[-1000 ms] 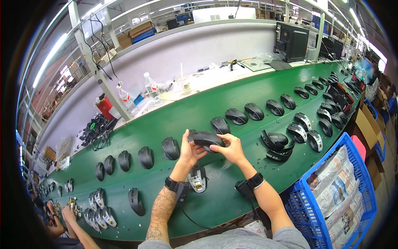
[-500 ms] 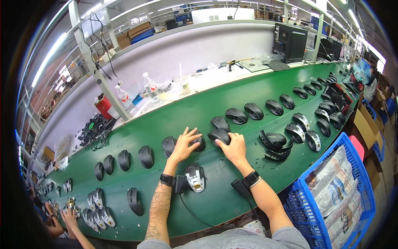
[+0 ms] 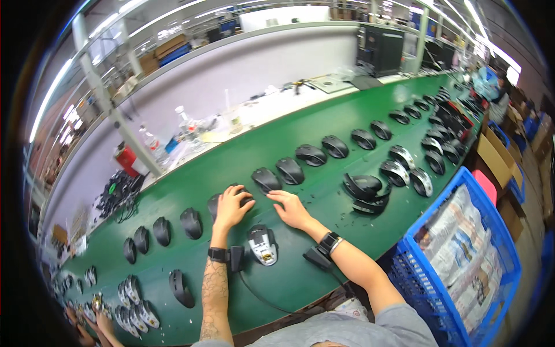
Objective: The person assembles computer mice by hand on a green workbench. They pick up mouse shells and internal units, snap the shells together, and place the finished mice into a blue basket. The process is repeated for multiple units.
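My left hand (image 3: 232,209) lies over a black computer mouse (image 3: 245,193) in the row on the green bench, its fingers curled over the shell and hiding much of it. Another black mouse (image 3: 214,203) shows just left of that hand. My right hand (image 3: 292,210) is open, with its fingers stretched toward the near end of a black mouse (image 3: 266,180); whether the fingertips touch it I cannot tell. In front of me, between my wrists, sits a mouse without its top cover (image 3: 263,245), its white inside showing.
More black mice (image 3: 311,155) line the green bench (image 3: 231,159) on both sides. Loose black shells (image 3: 365,191) and opened mice (image 3: 395,172) lie at right. A blue crate (image 3: 411,260) stands at the near right. A co-worker's hands (image 3: 95,315) are at far left.
The mouse under my right hand has moved left, beside the one at my left hand, and my right hand has let go of it. The whole view has shifted slightly.
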Demonstrator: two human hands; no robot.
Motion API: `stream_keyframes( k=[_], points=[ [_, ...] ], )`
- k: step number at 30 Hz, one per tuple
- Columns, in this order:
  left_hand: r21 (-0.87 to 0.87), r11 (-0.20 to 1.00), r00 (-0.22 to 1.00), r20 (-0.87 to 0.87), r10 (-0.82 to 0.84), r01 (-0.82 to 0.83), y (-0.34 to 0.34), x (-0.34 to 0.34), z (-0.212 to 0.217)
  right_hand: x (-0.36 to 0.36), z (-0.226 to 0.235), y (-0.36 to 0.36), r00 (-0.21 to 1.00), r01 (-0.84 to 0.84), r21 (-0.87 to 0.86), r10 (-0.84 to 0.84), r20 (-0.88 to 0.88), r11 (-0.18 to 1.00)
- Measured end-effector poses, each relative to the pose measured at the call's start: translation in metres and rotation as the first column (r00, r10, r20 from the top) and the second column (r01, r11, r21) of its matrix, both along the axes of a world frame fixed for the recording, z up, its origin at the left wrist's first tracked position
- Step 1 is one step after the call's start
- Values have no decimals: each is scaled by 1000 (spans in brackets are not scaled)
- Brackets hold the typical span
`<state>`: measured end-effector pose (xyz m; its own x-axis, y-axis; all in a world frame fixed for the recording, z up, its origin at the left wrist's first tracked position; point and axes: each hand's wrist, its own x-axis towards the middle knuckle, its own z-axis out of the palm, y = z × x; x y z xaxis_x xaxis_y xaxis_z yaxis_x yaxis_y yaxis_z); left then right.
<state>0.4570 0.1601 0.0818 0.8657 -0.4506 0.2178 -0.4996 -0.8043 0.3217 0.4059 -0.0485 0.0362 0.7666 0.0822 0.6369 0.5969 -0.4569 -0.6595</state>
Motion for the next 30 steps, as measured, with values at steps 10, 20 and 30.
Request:
stream_keyframes(
  k=[10,20,30],
  points=[
    [-32,995,968,-229,-99,95,-20,-33,49,-10,52,-76,306,737,-666,-936,177,115],
    [-207,939,919,-232,-319,274,-36,-59,75,-12,50,-90,327,625,-727,-941,-88,285],
    [-816,544,740,-487,-463,-197,-64,-54,50,-33,71,-17,976,118,-271,-62,208,955]
  ],
)
